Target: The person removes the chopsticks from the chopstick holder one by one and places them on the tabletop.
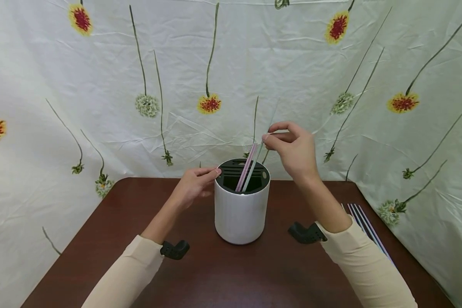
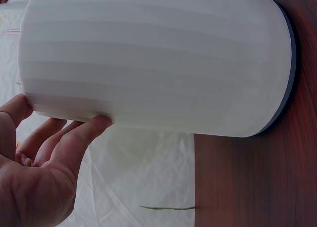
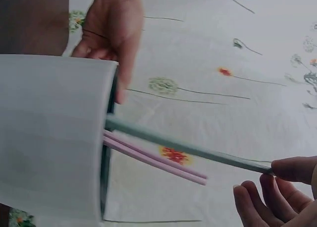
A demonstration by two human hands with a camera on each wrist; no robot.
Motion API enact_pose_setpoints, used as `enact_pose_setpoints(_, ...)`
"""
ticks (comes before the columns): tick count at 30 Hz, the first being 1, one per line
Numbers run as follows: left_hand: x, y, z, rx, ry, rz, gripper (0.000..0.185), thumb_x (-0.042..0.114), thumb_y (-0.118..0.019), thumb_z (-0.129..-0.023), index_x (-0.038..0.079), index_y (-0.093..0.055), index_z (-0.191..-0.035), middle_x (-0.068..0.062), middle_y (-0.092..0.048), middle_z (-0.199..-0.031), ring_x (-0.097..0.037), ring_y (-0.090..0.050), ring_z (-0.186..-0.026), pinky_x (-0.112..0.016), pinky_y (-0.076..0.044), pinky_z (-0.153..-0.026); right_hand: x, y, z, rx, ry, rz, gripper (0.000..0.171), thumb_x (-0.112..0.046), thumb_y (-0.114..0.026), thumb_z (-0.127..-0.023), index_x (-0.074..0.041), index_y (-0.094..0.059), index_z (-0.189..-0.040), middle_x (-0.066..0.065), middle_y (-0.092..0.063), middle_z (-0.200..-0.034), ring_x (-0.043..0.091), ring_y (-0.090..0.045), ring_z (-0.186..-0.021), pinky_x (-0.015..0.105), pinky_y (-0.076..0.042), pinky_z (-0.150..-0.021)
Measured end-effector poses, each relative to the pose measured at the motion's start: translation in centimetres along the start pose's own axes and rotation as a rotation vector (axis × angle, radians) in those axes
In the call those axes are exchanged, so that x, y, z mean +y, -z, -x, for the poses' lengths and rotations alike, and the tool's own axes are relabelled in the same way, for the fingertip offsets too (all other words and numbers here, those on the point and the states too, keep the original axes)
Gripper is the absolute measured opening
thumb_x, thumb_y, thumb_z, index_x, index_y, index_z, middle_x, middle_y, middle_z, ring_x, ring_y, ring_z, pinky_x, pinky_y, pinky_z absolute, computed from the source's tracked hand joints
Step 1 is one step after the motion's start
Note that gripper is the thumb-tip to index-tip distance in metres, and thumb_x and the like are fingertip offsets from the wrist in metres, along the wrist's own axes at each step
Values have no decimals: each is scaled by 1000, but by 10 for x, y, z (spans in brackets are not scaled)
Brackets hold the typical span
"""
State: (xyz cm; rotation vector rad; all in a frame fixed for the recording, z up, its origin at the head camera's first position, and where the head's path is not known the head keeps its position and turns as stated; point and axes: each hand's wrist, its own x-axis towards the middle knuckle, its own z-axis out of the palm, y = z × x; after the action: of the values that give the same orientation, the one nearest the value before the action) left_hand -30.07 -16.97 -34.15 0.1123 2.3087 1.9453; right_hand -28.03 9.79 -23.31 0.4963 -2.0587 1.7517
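**What the views leave unseen**

The lower ends of the pink straws [image 1: 246, 167] and the pale green straw [image 1: 254, 164] vanish inside the white holder [image 1: 240, 211]. The spare straws [image 1: 363, 226] on the table are partly covered by the right sleeve [image 1: 365, 265]. Both wrist views crop the holder and the hands.

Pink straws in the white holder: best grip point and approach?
Pinch the pink straws at their free upper ends, from above and right. They lean up-right out of the white holder; lower lengths sit inside it, and the left hand occupies its left rim.
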Motion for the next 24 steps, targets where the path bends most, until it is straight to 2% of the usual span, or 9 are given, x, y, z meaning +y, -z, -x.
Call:
enact_pose_setpoints(2,0,-1,0,-7,-2,5,55,40,-67,-98,10,-59,-144,-13,-53,-151,-33,-55,-136,-56,-49,-104,-6,7,-2,25,34,-59,15,-7,-76,-89,-6,-71,-103,-2,-75,-80,20,-75,-77,31,-62,-81)
enact_pose_setpoints(7,0,0,0,-22,-2,20,57,41,-66,-99,10,-57,-146,-12,-53,-151,-32,-55,-136,-54,-50,-104,-17,28,-3,80,80,-177,16,-1,-75,-88,-4,-71,-103,7,-75,-80,22,-75,-70,33,-64,-75)
enact_pose_setpoints(13,0,1,-1,-7,10,9,57,42,-67,-98,12,-57,-145,-10,-54,-150,-29,-56,-135,-52,-52,-102,-12,59,0,130,65,-178,21,1,-75,-88,-1,-71,-108,8,-76,-81,19,-74,-69,32,-64,-71)
enact_pose_setpoints(17,0,1,-1,-14,8,8,57,43,-68,-98,12,-58,-145,-10,-54,-150,-29,-56,-136,-52,-52,-103,3,86,4,159,26,-53,25,-3,-75,-90,-1,-71,-115,-3,-76,-81,12,-74,-70,26,-62,-66)
enact_pose_setpoints(24,1,-1,-1,-12,8,-7,58,44,-67,-98,12,-58,-145,-10,-53,-151,-30,-54,-137,-53,-51,-104,51,132,17,153,-82,291,31,-12,-71,-95,2,-68,-123,-24,-69,-78,2,-71,-68,22,-61,-61)
